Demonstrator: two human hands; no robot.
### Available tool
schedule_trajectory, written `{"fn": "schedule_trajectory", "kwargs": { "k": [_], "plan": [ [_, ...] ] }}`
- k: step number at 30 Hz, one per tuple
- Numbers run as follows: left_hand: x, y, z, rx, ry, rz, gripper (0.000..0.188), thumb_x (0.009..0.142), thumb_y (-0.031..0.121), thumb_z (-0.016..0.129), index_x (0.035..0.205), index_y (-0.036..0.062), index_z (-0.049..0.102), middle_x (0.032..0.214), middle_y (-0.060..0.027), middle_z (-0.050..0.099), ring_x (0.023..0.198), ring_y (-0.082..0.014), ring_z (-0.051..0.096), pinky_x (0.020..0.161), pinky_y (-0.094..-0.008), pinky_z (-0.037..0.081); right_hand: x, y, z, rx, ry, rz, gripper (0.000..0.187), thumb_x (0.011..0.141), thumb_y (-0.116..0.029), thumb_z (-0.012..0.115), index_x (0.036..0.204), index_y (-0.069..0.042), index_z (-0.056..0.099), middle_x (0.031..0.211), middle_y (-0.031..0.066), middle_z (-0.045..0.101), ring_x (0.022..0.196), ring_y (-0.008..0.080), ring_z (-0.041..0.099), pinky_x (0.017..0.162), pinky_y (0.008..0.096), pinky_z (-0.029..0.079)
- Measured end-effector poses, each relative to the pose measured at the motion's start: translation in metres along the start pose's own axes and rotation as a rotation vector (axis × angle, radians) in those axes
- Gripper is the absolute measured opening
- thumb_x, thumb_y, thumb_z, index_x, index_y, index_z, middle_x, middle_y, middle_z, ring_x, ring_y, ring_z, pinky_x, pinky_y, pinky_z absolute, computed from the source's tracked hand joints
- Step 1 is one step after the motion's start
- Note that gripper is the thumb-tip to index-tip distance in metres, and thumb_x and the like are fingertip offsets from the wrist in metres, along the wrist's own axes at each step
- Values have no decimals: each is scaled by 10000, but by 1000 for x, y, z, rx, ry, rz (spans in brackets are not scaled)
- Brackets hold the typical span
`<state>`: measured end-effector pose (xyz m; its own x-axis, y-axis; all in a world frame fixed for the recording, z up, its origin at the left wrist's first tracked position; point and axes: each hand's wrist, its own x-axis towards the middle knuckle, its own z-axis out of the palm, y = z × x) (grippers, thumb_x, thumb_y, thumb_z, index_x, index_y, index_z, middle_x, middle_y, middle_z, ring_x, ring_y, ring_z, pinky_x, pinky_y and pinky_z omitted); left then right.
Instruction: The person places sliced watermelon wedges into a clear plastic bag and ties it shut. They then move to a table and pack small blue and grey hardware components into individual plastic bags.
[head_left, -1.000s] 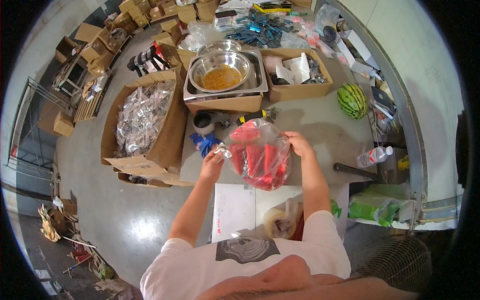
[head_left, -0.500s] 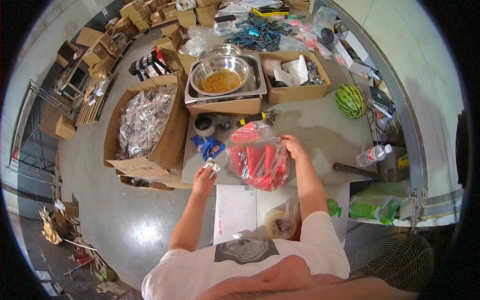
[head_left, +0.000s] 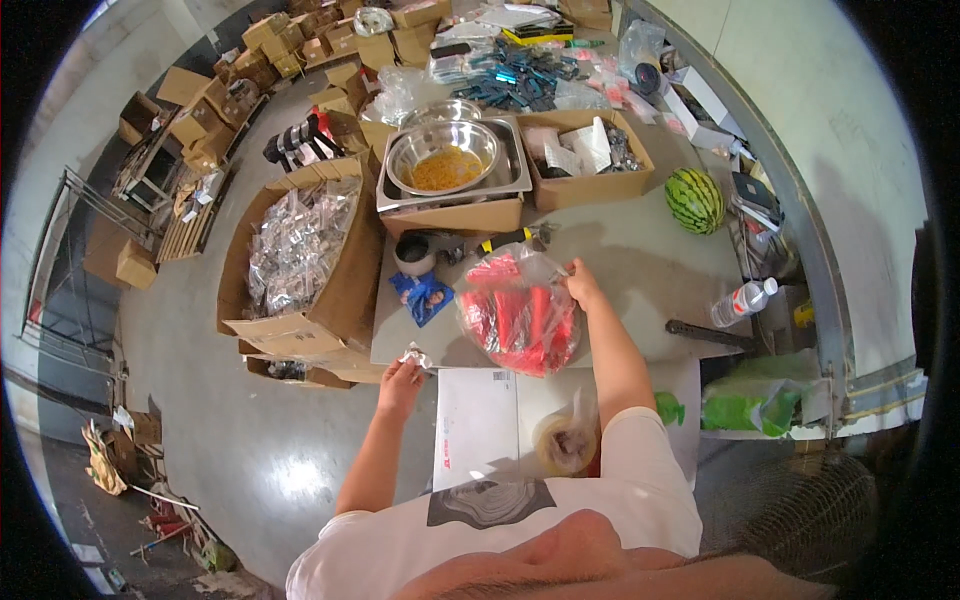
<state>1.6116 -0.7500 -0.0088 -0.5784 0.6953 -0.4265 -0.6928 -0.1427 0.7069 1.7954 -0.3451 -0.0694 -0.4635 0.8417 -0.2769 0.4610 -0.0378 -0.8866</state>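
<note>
My left hand [head_left: 399,388] pinches a small crumpled whitish wrapper or bag [head_left: 415,355] at the table's front edge; its contents cannot be made out. My right hand [head_left: 583,285] grips the upper right edge of a clear plastic bag [head_left: 515,315] with several red pieces inside, which lies on the table. Nearest my left hand on the table is a blue packet [head_left: 422,298]. Behind it stands a round grey-white container with a dark top [head_left: 413,254]. A yellow-and-black handled tool [head_left: 507,239] lies beyond the red pieces.
A carton of small bagged parts [head_left: 303,250] stands at left. Behind are a steel bowl of yellow-orange bands [head_left: 443,160] in a steel tray [head_left: 512,172] and an open carton [head_left: 600,188]. A watermelon [head_left: 694,200] and a bottle [head_left: 742,302] are at right; tape rolls [head_left: 566,445] sit below.
My left hand has moved slightly left and down with the wrapper, away from the blue packet. My right hand keeps its hold on the bag and has shifted a little up.
</note>
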Motion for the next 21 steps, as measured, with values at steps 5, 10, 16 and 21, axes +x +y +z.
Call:
{"fn": "schedule_trajectory", "kwargs": {
  "k": [5, 10, 16, 21],
  "plan": [
    [72, 1, 16, 98, -61, 51, 137, 841, 139, 574, 971, 97, 577, 964, 0, 595, 931, -118, 527, 820, -287, 396, 3, 3, 1, 301, -67, -40, 57, 789, -70, 551, 836, -65, 518, 763, 21, 525, 685, 130, 481, 606, 280, 417],
    [137, 16, 93, 327, -192, 83, 145, 847, 165, 572, 966, 82, 573, 888, 29, 584, 820, -74, 504, 717, -228, 374, -12, -2, -16, 616, -170, 45, 102, 819, -27, 523, 870, -63, 602, 769, 0, 573, 690, 117, 528, 600, 271, 457],
    [148, 18, 103, 295, -263, -77, 136, 859, 184, 554, 956, 88, 548, 888, -4, 585, 758, -111, 531, 683, -256, 402, -8, 0, -15, 767, -426, 150, 268, 818, 44, 482, 1074, 3, 550, 989, 95, 601, 869, 208, 591, 778, 343, 499],
    [149, 18, 110, 237, -280, -159, 162, 874, 196, 532, 988, 81, 533, 944, -23, 587, 829, -131, 565, 717, -249, 416, -11, 5, -13, 802, -422, 159, 244, 808, 43, 489, 1036, 5, 570, 935, 98, 604, 836, 212, 588, 737, 330, 503]
  ]
}}
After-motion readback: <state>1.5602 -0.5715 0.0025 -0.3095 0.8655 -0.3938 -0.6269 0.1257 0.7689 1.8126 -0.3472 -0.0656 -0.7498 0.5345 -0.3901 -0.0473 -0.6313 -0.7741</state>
